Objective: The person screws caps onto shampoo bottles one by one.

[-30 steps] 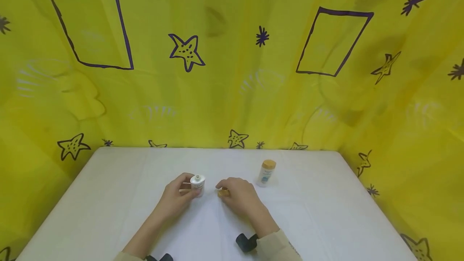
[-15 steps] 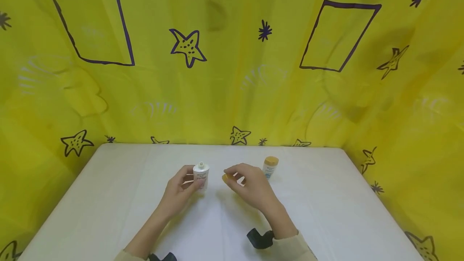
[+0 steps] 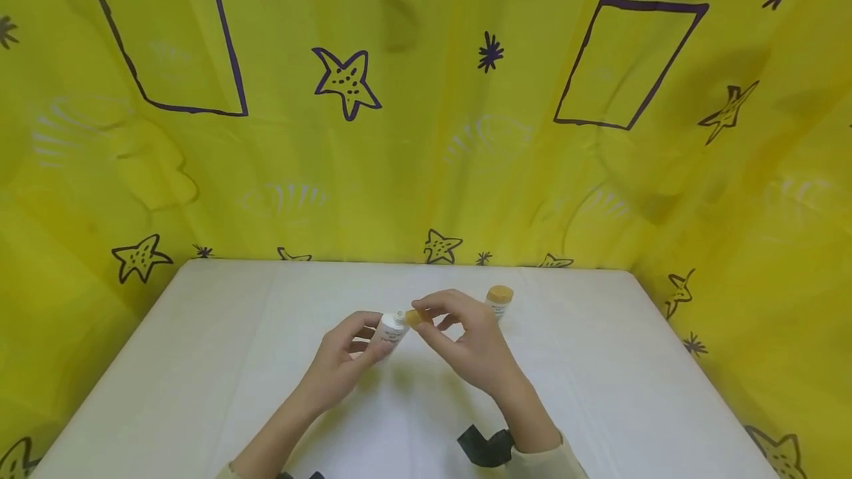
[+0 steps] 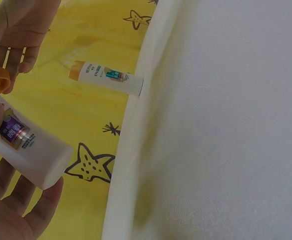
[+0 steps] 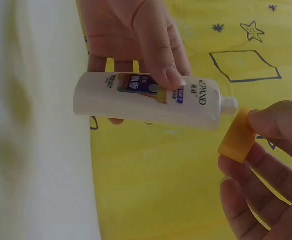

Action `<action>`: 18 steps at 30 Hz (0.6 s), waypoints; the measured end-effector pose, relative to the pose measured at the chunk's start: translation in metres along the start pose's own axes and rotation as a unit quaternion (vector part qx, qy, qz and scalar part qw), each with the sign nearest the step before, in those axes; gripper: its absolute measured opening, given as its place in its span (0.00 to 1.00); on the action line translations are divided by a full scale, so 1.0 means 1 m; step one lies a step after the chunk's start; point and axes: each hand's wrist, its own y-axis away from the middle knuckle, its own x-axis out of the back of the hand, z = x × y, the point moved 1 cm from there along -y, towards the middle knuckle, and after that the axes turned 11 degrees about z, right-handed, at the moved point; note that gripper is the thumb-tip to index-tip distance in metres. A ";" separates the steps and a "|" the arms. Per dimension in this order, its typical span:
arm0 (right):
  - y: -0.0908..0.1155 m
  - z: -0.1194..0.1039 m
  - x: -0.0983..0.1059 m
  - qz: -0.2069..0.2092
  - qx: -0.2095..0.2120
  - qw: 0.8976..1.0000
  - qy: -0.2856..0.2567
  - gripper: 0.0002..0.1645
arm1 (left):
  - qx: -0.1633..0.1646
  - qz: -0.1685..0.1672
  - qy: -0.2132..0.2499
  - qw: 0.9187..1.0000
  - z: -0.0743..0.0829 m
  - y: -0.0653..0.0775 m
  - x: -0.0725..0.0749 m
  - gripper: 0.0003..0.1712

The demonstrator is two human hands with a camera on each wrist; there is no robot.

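My left hand [image 3: 336, 368] grips a white bottle [image 5: 190, 112] with a printed label, raised above the table and tilted so its bare neck points right. Between thumb and fingers, my right hand [image 3: 472, 342] pinches an orange cap [image 5: 237, 137] just beside that neck. Whether cap and neck touch I cannot tell. The cap's hollow underside shows in the left wrist view. Behind the right hand stands a second white bottle [image 4: 106, 77], upright with its own orange cap on; the hand partly hides it in the head view.
A white-covered table [image 3: 200, 361] lies under both hands. Yellow cloth [image 3: 399, 168] with drawn stars and frames hangs behind it and along both sides. A black wrist mount [image 3: 484, 448] sits at the right wrist.
Both hands have risen off the table. The bottle in my left hand has moved right and tipped from upright. My right hand has lifted the cap up to the bottle's neck.
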 end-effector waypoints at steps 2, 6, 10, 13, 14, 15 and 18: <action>0.000 -0.001 0.000 0.002 0.008 1.000 0.000 0.14 | -0.001 -0.006 -0.001 1.000 0.000 0.000 0.000 0.15; 0.001 -0.004 -0.001 0.005 0.012 1.000 -0.001 0.14 | 0.000 -0.026 0.004 1.000 0.000 0.001 -0.002 0.14; 0.001 -0.005 -0.002 0.000 0.014 1.000 -0.002 0.14 | -0.002 -0.042 0.003 0.999 0.001 0.002 -0.003 0.13; 0.001 -0.004 -0.004 -0.004 0.020 1.000 -0.003 0.12 | -0.005 -0.043 0.000 0.999 0.002 0.002 -0.004 0.13; 0.001 -0.004 -0.004 -0.005 0.022 1.000 -0.002 0.12 | -0.005 -0.043 -0.001 0.999 0.002 0.002 -0.004 0.13; 0.001 -0.004 -0.004 -0.007 0.022 1.000 -0.002 0.11 | -0.005 -0.043 0.000 0.999 0.002 0.003 -0.004 0.13; 0.001 -0.005 -0.004 -0.011 0.018 1.000 0.003 0.09 | -0.001 -0.044 -0.002 0.999 0.002 0.003 -0.004 0.13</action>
